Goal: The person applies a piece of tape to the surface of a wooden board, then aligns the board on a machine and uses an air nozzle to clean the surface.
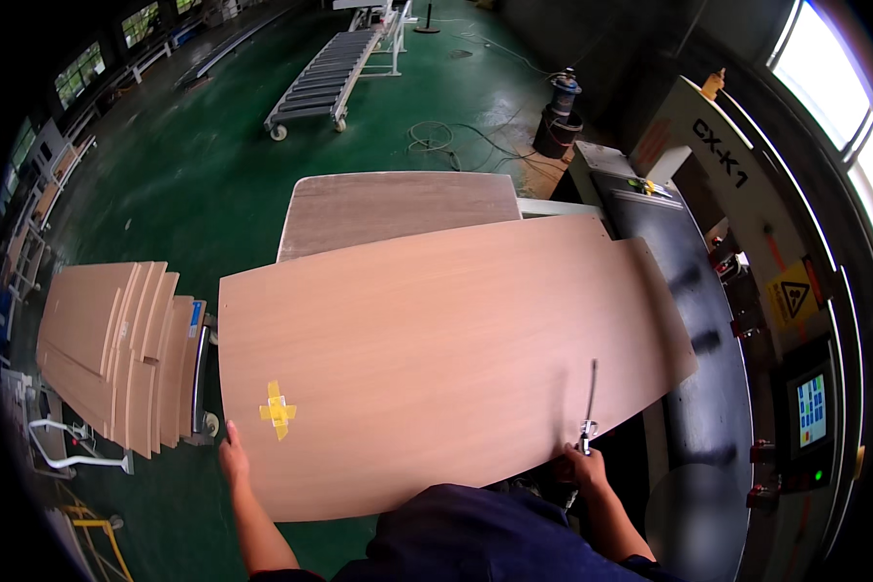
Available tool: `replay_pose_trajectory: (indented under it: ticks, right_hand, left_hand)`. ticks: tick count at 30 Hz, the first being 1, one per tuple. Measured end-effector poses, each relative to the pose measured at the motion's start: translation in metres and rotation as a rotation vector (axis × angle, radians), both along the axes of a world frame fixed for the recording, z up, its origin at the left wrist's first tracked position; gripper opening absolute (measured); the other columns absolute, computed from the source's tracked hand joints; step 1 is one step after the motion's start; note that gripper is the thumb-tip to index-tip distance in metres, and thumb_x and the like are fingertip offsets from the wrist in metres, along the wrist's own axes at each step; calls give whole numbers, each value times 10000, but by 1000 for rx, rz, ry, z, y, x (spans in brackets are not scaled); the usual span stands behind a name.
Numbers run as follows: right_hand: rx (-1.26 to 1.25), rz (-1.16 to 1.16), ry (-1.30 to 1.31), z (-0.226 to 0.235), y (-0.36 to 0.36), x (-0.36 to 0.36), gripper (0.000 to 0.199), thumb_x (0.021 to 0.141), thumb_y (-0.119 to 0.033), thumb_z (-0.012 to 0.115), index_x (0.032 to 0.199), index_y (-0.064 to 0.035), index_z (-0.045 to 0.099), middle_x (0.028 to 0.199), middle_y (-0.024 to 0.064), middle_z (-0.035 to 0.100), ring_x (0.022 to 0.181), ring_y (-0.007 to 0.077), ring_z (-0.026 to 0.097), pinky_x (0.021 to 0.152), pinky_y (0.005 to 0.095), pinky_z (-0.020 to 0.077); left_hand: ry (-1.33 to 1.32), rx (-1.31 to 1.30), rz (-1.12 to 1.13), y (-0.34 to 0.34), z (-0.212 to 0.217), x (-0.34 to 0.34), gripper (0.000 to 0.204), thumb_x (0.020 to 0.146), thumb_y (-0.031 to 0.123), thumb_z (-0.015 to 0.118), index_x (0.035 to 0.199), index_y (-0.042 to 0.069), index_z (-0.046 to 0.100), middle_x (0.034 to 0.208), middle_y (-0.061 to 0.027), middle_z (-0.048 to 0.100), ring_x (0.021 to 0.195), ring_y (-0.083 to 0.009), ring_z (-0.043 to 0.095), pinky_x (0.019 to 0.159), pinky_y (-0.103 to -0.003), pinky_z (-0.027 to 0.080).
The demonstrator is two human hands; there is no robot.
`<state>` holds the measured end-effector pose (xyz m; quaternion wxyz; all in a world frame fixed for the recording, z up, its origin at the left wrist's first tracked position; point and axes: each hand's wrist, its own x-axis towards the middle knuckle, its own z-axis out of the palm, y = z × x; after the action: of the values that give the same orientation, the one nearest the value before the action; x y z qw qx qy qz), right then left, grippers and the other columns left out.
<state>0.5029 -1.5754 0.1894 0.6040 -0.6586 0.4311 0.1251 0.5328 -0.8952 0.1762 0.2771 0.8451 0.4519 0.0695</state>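
A large light-brown wood panel [436, 349] lies flat in front of me, with a cross of yellow tape [278, 410] near its lower left. My left hand [233, 459] grips the panel's lower left corner edge. My right hand [582, 468] grips the panel's near edge on the right, with a thin dark cord and a small metal clip [588, 407] running up over the panel from it. The right end of the panel rests over the black bed of a machine [694, 291].
A stack of similar panels [116, 349] sits on a wheeled cart at left. Behind the panel lies a grey-brown board [398, 206]. A machine with a control screen [811, 409] stands at right. A roller conveyor [325, 73] stands far back on the green floor.
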Motion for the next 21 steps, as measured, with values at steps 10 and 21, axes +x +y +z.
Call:
replay_pose_trajectory:
  ticks: [10,21]
  right_hand:
    - [-429,-28,-70,23,-94,94,330,878,-309,662,761,-44,504,595,37,498,451,168,533,370,311,437]
    - [-328,492,-109,15,-99,223,271,876,-248,649,888,-17,508,570,62,532,417,204,565,377,334,467]
  left_hand:
    - [49,-14,80,1,1,0,764,903,648,374,1006,-54,657,1053,-290,626,1058,-444,573,899,-477,461]
    - [178,452,415,-63,18,-80,627,864,581,544,1177,42,486,1219,-200,481,1162,-377,451,981,-481,367]
